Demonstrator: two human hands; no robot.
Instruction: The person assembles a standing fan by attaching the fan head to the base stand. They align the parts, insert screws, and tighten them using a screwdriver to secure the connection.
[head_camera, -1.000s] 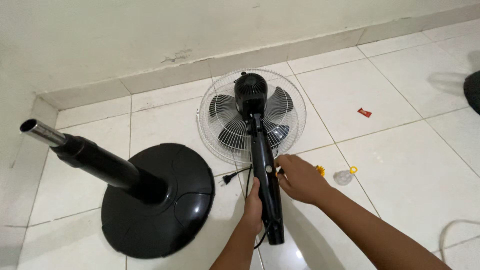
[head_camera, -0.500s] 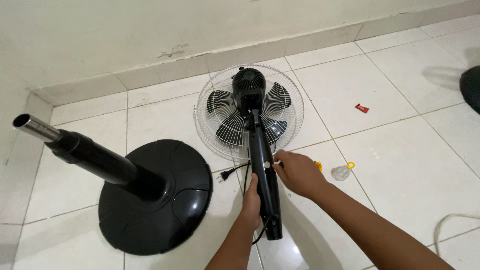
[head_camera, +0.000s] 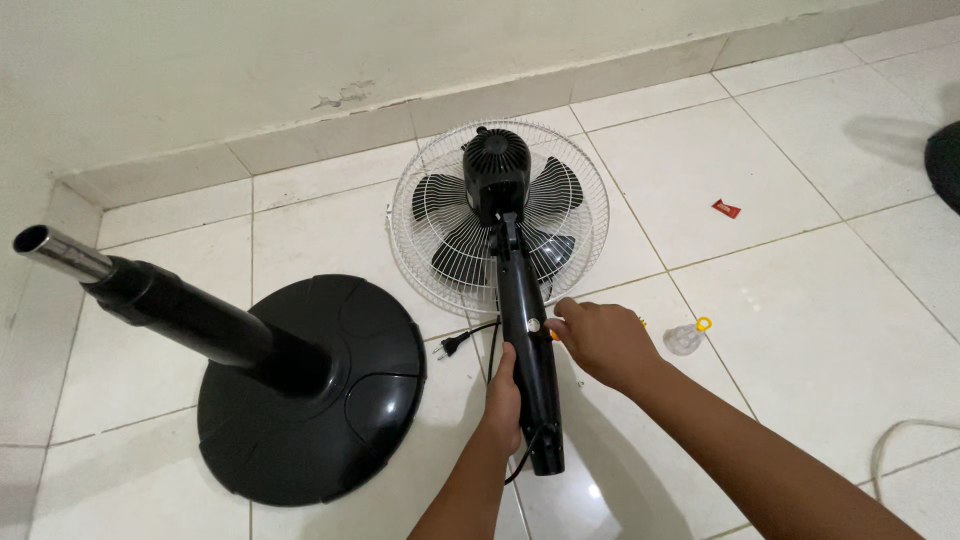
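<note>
Fan neck (head_camera: 527, 350) lies on floor tiles (head_camera: 800, 300), fan head (head_camera: 498, 215) face down beside black base (head_camera: 310, 385). Left hand (head_camera: 503, 395) wrapped around neck; right hand (head_camera: 600, 340) touches its side, fingers curled, maybe pinching small yellow part.

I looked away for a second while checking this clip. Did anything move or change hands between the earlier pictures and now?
Hardly anything. The left hand keeps its grip on the black fan neck, and the right hand stays at the neck's side, fingers by the small knob. The fan head lies face down as before; the round base with its pole, the plug and the red scrap have not shifted. Only the camera moved slightly.
</note>
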